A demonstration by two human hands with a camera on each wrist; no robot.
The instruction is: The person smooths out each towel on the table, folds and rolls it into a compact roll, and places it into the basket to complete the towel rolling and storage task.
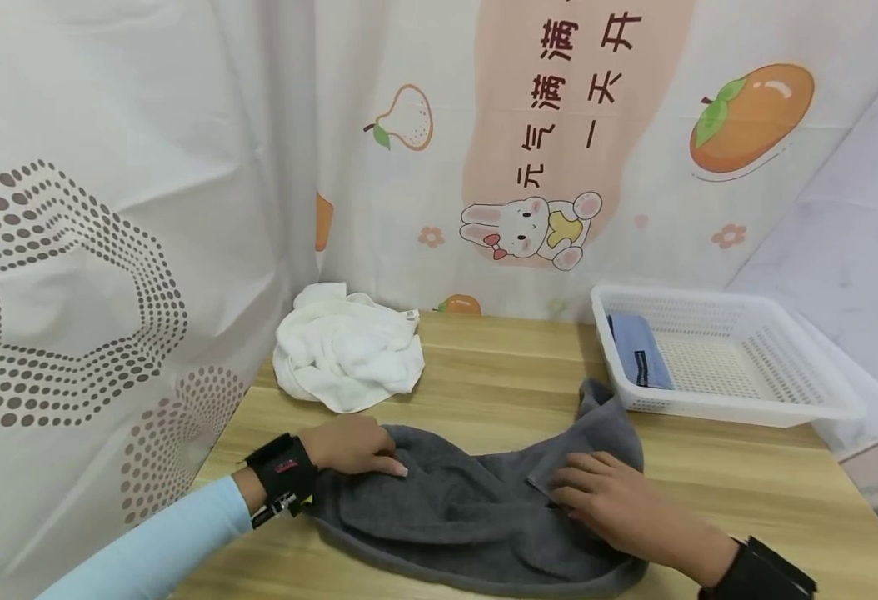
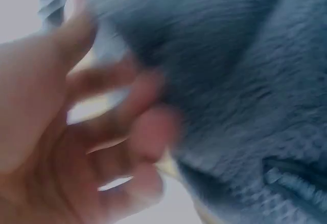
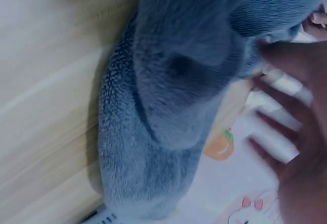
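Note:
A dark grey towel (image 1: 476,508) lies crumpled and partly folded on the table, its right end raised toward the basket. Over its left end is my left hand (image 1: 349,446); in the blurred left wrist view the thumb and fingers (image 2: 153,132) are apart, with the towel beside the fingertips. A dark label (image 2: 296,183) shows on the cloth there. My right hand (image 1: 619,504) is at the towel's right part, fingers loosely spread over a fold. In the right wrist view those fingers (image 3: 276,124) stand apart with nothing pinched between them.
A crumpled white towel (image 1: 349,350) lies at the back left. At the back right stands a white plastic basket (image 1: 739,408) with a folded blue cloth (image 1: 640,350) along its left side. Printed curtains (image 1: 394,208) border the wooden table (image 1: 499,350) behind and at left.

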